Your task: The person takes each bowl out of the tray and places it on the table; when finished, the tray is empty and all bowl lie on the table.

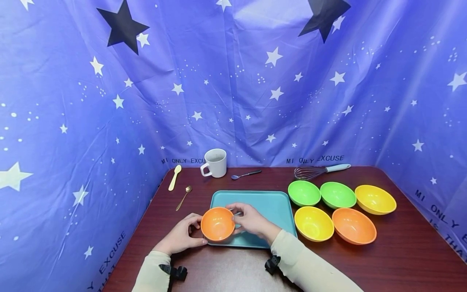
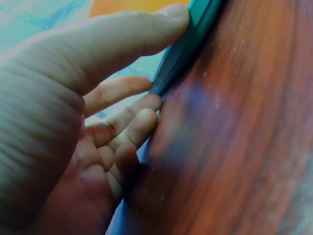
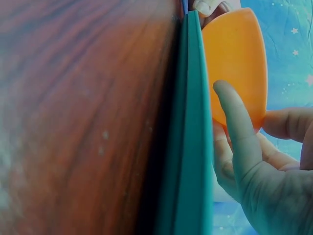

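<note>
A small orange bowl (image 1: pixel 217 224) sits at the near left corner of the teal tray (image 1: pixel 255 196). My right hand (image 1: pixel 251 221) holds the bowl from its right side. In the right wrist view, the thumb lies against the wall of the orange bowl (image 3: pixel 237 63), with the other fingers around its far side. To the left of the bowl is my left hand (image 1: pixel 186 234), its fingers loosely bent. The left wrist view has that thumb (image 2: pixel 166 27) by the tray's rim (image 2: pixel 198 24); whether it touches the bowl is unclear.
Right of the tray stand two green bowls (image 1: pixel 304 193), two yellow bowls (image 1: pixel 313 224) and a larger orange bowl (image 1: pixel 354 226). A whisk (image 1: pixel 321 171) lies behind them. At the back are a white mug (image 1: pixel 217 164), a dark-handled spoon (image 1: pixel 246 174), a cream spoon (image 1: pixel 175 177) and a gold spoon (image 1: pixel 184 198).
</note>
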A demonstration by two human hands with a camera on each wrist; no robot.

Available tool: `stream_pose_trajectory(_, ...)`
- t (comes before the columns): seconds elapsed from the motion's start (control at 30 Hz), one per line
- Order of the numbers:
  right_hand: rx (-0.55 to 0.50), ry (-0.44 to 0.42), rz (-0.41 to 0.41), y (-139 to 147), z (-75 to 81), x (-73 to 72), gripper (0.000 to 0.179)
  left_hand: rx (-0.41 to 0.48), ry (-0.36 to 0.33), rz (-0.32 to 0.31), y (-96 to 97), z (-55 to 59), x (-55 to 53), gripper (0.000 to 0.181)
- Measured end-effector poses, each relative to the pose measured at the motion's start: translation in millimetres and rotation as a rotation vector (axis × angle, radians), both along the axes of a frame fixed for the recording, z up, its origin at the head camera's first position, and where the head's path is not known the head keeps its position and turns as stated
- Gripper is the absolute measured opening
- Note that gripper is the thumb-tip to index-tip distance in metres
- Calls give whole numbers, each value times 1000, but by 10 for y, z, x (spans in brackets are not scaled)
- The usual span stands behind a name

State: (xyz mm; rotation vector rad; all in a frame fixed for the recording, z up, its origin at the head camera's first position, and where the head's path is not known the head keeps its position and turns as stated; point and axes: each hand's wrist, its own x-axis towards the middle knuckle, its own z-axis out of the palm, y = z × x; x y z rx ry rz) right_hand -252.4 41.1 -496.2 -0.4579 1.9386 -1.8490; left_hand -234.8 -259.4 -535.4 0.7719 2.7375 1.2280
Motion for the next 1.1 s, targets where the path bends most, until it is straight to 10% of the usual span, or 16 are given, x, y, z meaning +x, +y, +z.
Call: stream_pose_trajectory(1.1, -23, 232, -130, 992, 710, 82, 47, 1, -39, 3, -26, -4, -2, 72)
